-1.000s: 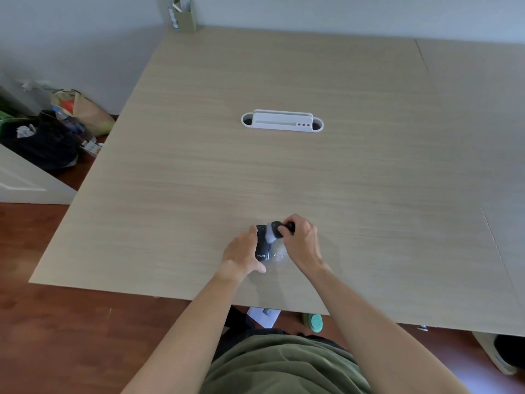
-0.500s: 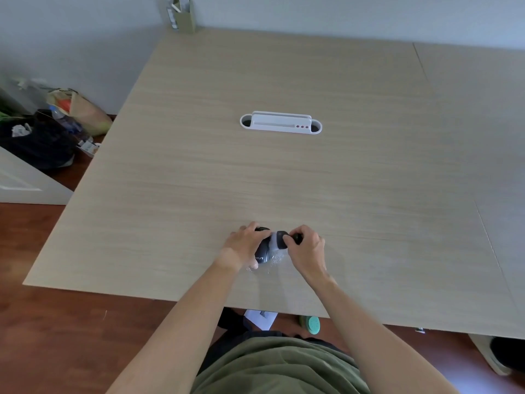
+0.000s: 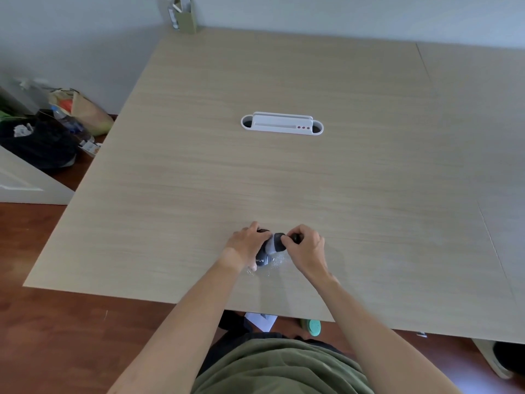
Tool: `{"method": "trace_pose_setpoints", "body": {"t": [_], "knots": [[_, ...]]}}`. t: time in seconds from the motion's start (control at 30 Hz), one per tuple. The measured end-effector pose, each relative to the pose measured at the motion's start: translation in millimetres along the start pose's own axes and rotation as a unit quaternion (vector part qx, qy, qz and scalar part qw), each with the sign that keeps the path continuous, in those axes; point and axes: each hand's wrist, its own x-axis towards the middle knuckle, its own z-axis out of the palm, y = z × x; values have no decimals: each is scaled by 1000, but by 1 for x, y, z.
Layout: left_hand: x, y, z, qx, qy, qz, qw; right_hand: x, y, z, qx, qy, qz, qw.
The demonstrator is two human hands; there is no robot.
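A small dark bundle (image 3: 272, 246) with a grey band is held low over the near middle of the table (image 3: 284, 180), close to the near edge, between both hands. The left hand (image 3: 246, 245) is curled over its left and far side. The right hand (image 3: 308, 247) is closed on its dark right end, with thumb and fingertips pinched together there. Clear wrap (image 3: 277, 261) is seen crumpled under and just near the bundle, touching the tabletop. The bundle is judged to be light and soft, likely to give under pressure, while the wrap is judged thin, slippery and easily torn. A hold on the cloth-like body itself is therefore thought safer than one on the film, with one hand steadying the broad lettered part and the other working at the narrow end. What the bundle is cannot be settled: most of it is covered by the fingers, only part of the white lettering can be read, and its underside is hidden. Whether the wrap is still closed around it cannot be told. Farther off, a white tray (image 3: 282, 125) is seen at the table's middle, its slots too shallow in view for any contents to be made out. A box (image 3: 184, 17) at the far edge is cut off by the frame.
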Motion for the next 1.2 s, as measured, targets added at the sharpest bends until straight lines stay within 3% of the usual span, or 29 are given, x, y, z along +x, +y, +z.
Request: {"method": "trace_pose_setpoints", "body": {"t": [0.23,0.47,0.53,0.7,0.9,0.97,1.1,1.2], "knots": [[3,-4,3,-53,14,10,998,-7,3,7,-11,-125,-9,992],[4,-2,0,-32,-9,6,999,3,5,-2,-17,37,8,999],[5,-3,0,-36,-9,9,999,2,4,-6,6,16,-1,1000],[7,-7,3,-73,1,16,997,-7,8,4,-18,-130,-25,991],[4,-6,6,-98,13,14,995,-5,13,4,-9,40,4,999],[4,-3,10,-103,36,5,994,-3,9,1,6,26,1,1000],[5,2,13,-130,56,-22,990,-2,4,3,11,-72,1,997],[0,5,12,-205,61,-87,973,2,3,6,-11,-55,7,998]]}}
